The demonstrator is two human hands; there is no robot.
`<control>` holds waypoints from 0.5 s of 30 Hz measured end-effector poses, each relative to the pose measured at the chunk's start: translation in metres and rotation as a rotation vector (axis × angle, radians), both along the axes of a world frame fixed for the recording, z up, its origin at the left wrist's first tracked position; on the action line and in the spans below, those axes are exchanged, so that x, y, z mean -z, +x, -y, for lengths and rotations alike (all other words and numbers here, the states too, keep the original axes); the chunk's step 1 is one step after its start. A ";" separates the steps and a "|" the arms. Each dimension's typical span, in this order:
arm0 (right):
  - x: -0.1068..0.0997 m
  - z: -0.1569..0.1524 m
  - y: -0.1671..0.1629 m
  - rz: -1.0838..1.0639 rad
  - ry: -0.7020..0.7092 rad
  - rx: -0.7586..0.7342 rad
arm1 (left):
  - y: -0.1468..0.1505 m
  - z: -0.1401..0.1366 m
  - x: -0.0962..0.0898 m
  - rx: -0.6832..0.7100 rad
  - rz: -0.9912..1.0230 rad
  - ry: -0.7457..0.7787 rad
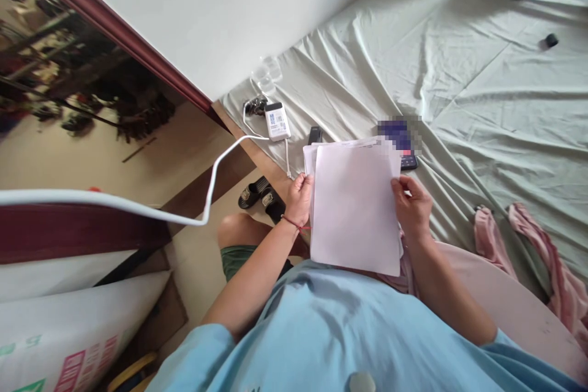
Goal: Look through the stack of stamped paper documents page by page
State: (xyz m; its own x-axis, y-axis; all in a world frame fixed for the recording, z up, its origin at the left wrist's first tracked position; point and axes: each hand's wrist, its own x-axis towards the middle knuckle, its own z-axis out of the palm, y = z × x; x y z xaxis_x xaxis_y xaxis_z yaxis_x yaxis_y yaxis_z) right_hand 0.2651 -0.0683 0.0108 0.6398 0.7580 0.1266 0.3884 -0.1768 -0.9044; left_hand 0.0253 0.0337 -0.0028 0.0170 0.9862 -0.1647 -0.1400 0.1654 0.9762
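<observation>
A loose stack of white paper sheets (pixel 356 208) is held up in front of my chest, its top sheet blank. My left hand (pixel 299 199) pinches the stack's left edge, and a red cord bracelet circles that wrist. On the opposite side, my right hand (pixel 413 203) grips the right edge between thumb and fingers. The sheets are not squared up; lower ones stick out at the top and left. Just beyond the papers lies a phone (pixel 408 162), partly blurred out and partly covered. A small black object (pixel 315 134) shows behind the top left corner.
A white power adapter (pixel 278 121) with a white cable (pixel 209 196) lies near the bed's edge, beside clear plastic cups (pixel 266 73). Pale green sheet (pixel 349 73) covers the bed. Pink fabric straps (pixel 542 251) lie at right. Black slippers (pixel 260 196) are on the floor.
</observation>
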 end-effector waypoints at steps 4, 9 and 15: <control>0.001 -0.002 0.003 -0.004 -0.047 0.030 | 0.008 0.002 -0.002 0.048 0.073 -0.067; -0.002 -0.002 0.005 -0.040 -0.111 -0.036 | 0.003 0.001 0.002 0.186 0.127 -0.134; -0.019 0.006 0.023 0.076 -0.206 -0.095 | -0.006 -0.004 0.015 0.126 0.047 -0.053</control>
